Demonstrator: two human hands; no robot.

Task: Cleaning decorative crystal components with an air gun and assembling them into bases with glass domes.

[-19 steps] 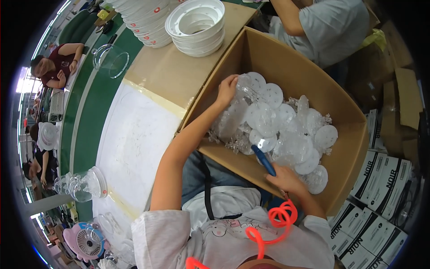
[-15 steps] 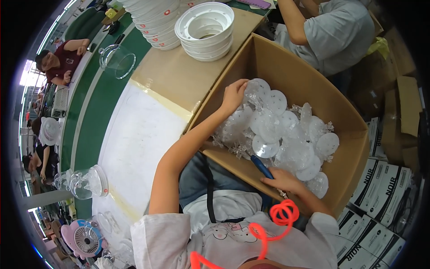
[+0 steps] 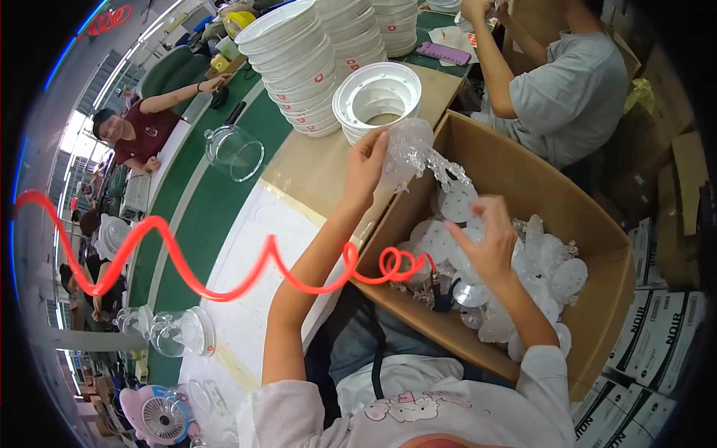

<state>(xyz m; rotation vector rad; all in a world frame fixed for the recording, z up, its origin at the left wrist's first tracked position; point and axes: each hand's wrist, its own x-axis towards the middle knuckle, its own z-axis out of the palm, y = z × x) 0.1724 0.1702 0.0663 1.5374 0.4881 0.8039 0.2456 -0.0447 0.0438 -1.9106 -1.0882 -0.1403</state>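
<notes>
My left hand (image 3: pixel 364 170) pinches a translucent round plastic disc (image 3: pixel 409 142) by its edge, raised over the left rim of a cardboard box. A strand of clear crystal-like pieces (image 3: pixel 448 172) hangs from the disc toward the box. My right hand (image 3: pixel 489 240) is above the box with thumb and fingers apart, holding nothing. Several similar discs (image 3: pixel 549 272) with clear ornaments lie heaped in the cardboard box (image 3: pixel 597 299). Among them rests a dark blue handheld tool (image 3: pixel 444 297), joined to a red coiled hose (image 3: pixel 209 293) stretching left across the table.
White ring-shaped parts (image 3: pixel 377 93) and tall stacks (image 3: pixel 295 67) stand beyond the box. Clear domed covers (image 3: pixel 235 153) sit on the green surface (image 3: pixel 198 198). A small pink fan (image 3: pixel 160 418) is at lower left. A co-worker (image 3: pixel 564 82) sits at upper right; printed cartons (image 3: pixel 657 336) are stacked right.
My right hand has let go of the blue tool, now in the box, and risen. My left hand has lifted a disc out of the heap. The red hose now stretches left.
</notes>
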